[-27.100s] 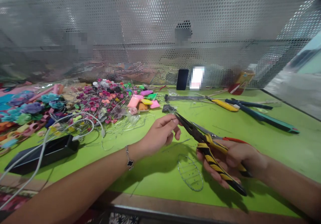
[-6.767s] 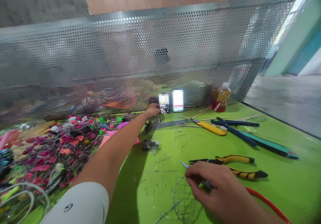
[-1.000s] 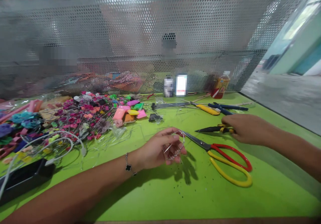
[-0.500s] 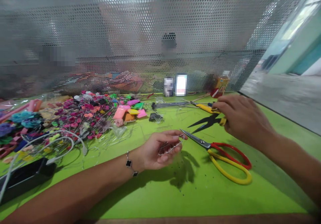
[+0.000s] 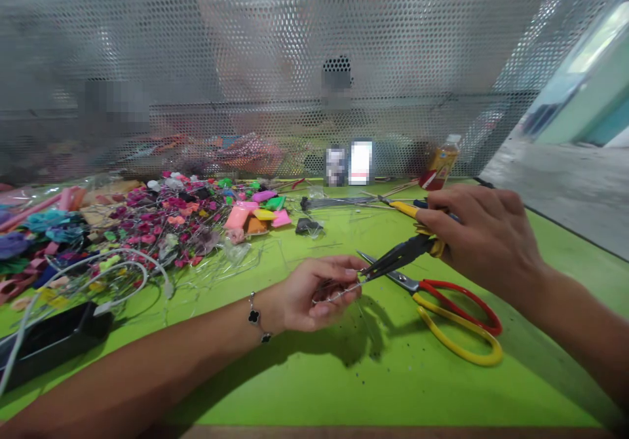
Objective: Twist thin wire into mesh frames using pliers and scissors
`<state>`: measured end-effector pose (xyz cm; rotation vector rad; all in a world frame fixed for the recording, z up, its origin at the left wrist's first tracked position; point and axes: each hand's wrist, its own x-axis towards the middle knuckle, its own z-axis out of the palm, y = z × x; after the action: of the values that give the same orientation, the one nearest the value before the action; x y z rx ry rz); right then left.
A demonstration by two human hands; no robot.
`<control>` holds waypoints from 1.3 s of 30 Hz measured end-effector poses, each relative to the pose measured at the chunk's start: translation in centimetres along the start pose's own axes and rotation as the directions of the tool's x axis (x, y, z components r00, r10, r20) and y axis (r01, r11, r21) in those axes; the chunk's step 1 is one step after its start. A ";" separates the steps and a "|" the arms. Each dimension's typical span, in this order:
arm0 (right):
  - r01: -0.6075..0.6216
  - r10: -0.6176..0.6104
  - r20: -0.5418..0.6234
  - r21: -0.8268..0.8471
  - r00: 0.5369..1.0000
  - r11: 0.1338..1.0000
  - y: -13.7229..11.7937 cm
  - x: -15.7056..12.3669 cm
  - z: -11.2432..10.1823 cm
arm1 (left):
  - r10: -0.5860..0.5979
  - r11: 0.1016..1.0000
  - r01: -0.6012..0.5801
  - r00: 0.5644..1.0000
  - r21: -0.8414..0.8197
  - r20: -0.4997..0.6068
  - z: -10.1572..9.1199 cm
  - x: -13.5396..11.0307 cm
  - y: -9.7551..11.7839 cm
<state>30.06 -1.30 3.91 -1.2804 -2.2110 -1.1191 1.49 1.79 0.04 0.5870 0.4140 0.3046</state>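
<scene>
My left hand (image 5: pixel 314 293) pinches a small bent wire frame (image 5: pixel 339 290) between thumb and fingers, with part of the frame hidden by the fingers. My right hand (image 5: pixel 484 242) grips yellow-handled needle-nose pliers (image 5: pixel 400 255), and their black jaws reach the wire just beyond my left fingertips. Below the pliers, red-and-yellow-handled scissors (image 5: pixel 455 311) lie flat on the green table (image 5: pixel 417 386), their blades pointing toward my left hand and not held by either hand.
A heap of wire flowers (image 5: pixel 167 223) and clay blocks (image 5: pixel 246 219) lies left of my hands. A black power bank (image 5: pixel 54 341) with a white cable sits front left. Behind are a yellow utility knife (image 5: pixel 405 209), a bottle (image 5: pixel 439 167) and a perforated metal screen (image 5: pixel 246 65).
My right hand has lifted the pliers off the table and brought their jaws to the wire. My left hand has turned the frame slightly. The scissors have stayed in place.
</scene>
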 end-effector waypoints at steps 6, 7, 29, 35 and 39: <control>0.066 -0.065 -0.186 -0.004 0.980 0.998 0.2 0.4 -0.2 | 0.009 1.000 -0.009 0.998 0.007 0.060 -0.4 0.1 -0.1; 0.079 -0.079 -0.223 -0.010 0.972 0.997 0.2 0.5 -0.1 | 0.015 1.000 -0.016 0.998 0.010 0.066 -0.5 0.1 -0.2; -0.087 0.089 -0.153 0.021 0.984 0.996 -1.4 0.1 0.8 | 0.176 0.982 -0.171 0.982 -0.081 0.064 0.1 0.1 -1.0; -0.074 0.078 -0.164 0.031 0.983 0.997 -1.1 0.1 1.0 | 0.207 0.978 -0.202 0.974 -0.061 0.088 0.1 0.2 -0.8; -0.065 0.072 -0.156 0.050 0.985 0.997 -1.0 -0.1 1.0 | 0.181 0.982 -0.175 0.978 -0.069 0.107 0.1 0.2 -0.8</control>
<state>29.31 -0.82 2.75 -1.1970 -2.0497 -1.0985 1.87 1.21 -0.45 0.5815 0.2426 0.4517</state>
